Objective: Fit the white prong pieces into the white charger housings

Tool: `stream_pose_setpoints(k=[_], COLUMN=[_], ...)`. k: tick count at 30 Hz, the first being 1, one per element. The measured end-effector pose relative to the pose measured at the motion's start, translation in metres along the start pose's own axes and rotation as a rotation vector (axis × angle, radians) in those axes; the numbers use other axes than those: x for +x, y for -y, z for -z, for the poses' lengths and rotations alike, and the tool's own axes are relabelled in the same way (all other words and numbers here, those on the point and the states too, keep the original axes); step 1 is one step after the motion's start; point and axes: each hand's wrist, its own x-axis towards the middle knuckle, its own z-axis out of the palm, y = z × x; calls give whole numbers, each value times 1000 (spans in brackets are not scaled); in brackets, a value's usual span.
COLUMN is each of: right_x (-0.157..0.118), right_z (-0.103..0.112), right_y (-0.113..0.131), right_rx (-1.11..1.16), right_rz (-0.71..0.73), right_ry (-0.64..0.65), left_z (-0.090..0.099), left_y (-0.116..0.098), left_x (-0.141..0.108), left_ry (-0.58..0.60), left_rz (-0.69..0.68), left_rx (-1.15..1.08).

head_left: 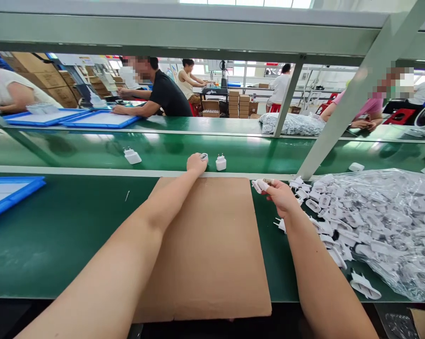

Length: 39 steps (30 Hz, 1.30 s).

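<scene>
My left hand (197,164) reaches over the far edge of the cardboard sheet (208,249) to the green conveyor belt. Its fingers are closed on a white charger (204,157), partly hidden by the hand. Just right of it another white plug charger (221,162) stands on the belt with its pins up. My right hand (281,194) is above the table by the sheet's far right corner, pinching a white plug piece (260,185). Close by on the right lies a heap of white plug pieces (325,202), some with metal pins.
A clear plastic bag (403,235) of plug pieces covers the right of the table. One more charger (132,156) lies on the belt at left. A blue-rimmed tray (14,197) is at far left. A slanted metal post (339,108) rises at right. Several co-workers sit beyond the belt.
</scene>
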Motion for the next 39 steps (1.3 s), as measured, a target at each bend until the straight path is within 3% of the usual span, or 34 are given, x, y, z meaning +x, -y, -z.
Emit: stream_pose_setpoints(k=[2,5,9,12,16,22,31,39], right_x=[-3,-8,-15,-20,-32,-47,-41,-42], right_z=[-3,-11,-23,-31,-40,-56,-59,-61], right_y=[1,0,-8,-13,-14,-12,-13,-12], right_rx=[24,40,-55,-233,-508,-789,-897,-1024], right_rz=[38,138,269,371,574,863,883,916], right_ry=[35,49,51,110,167,246,252,214], left_z=[6,14,18,15,11,13,16,15], left_y=[-1,-4,-5,-1,5,5,4,5], left_x=[-22,-79,-163,-195,-196,-189,-189,-191], left_ry=[-5,46,334,424,470,504,534,474], left_rz=[-86,-289,-538,-572,-506,-547,-495,-499], left_rx=[-35,-169,-336,-406,-531,-568,-609,-606])
